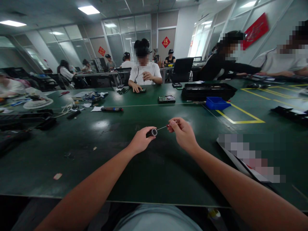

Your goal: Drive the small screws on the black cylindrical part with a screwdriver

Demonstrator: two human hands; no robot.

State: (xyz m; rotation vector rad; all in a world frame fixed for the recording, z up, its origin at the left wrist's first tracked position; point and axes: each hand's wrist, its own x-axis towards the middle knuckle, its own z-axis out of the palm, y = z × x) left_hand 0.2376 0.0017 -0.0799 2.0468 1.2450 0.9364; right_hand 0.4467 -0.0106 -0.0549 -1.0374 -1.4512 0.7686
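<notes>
Above the green table (134, 179), my left hand (141, 140) is closed around a short black cylinder (151, 132). Its round end, with a pale ring, faces toward me and to the right. My right hand (182, 132) pinches the reddish handle of a thin screwdriver (173, 124). The metal shaft points left, and its tip is at or very close to the ringed end of the cylinder; whether they touch cannot be made out. Both hands are near the middle of the view, a short way apart.
Across the table a person (145, 73) handles a small device. Farther back on the table are a green circuit board part (166, 99), a long black tray (209, 91) and a blue bin (217, 103). A dark pen-like tool (112, 109) lies left; papers (240, 160) lie right.
</notes>
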